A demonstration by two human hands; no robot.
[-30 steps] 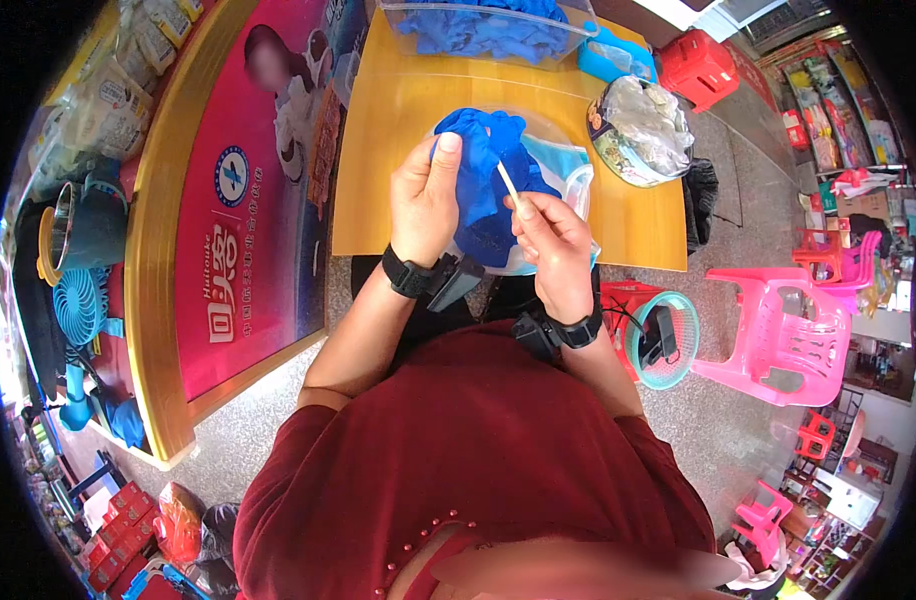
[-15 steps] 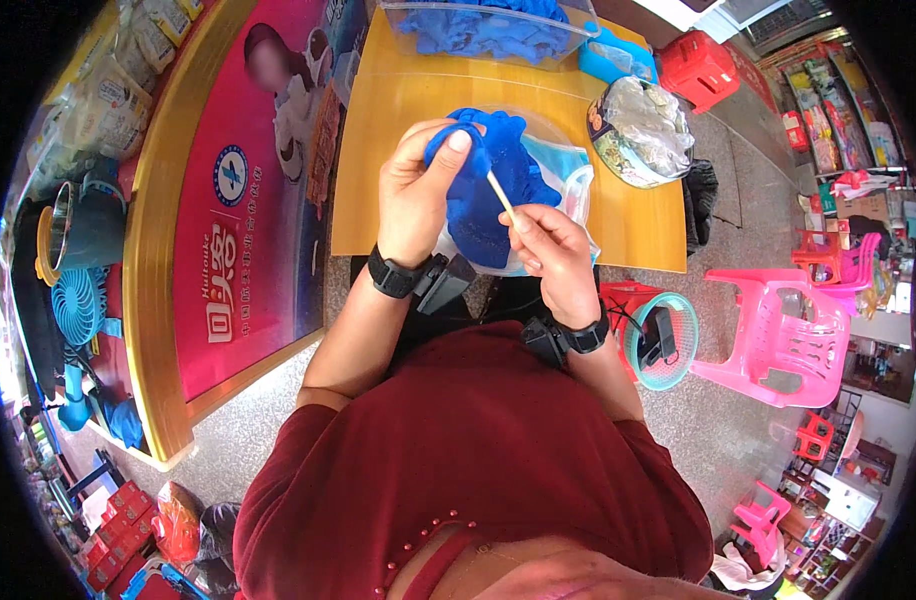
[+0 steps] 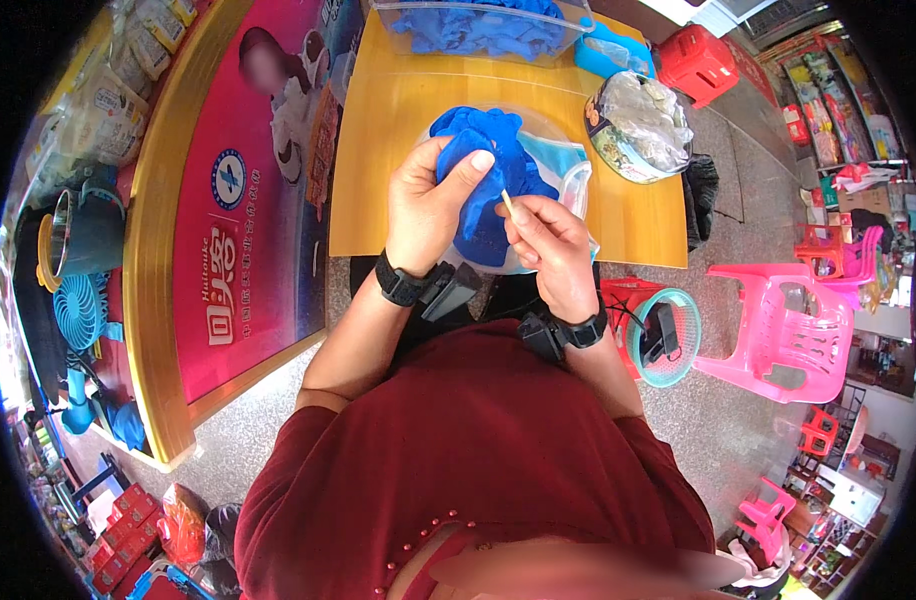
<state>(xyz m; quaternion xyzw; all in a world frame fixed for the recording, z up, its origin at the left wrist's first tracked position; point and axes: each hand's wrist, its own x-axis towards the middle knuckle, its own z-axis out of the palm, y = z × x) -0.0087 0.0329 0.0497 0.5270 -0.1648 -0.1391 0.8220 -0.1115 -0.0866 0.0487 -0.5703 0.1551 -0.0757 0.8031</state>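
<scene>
My left hand pinches a soft blue piece, thin like fabric or rubber, between thumb and fingers. A thin pale wooden stick is held between the thumb and fingers of my right hand. Its tip points up at the blue piece; whether it touches cannot be made out. Beneath both hands lies a heap of the same blue material on a clear plastic tray or basin. A light-blue and white item lies along its right side. Both wrists wear black bands with small black boxes.
On the yellow table stand a clear bin of blue pieces, a blue container and a round tub with plastic bags. A turquoise basket and pink chair are at the right; a printed counter panel is at the left.
My left hand has moved slightly down and right, and the blue piece now hangs looser and wider. Less of the stick shows above my right hand, which has barely moved.
</scene>
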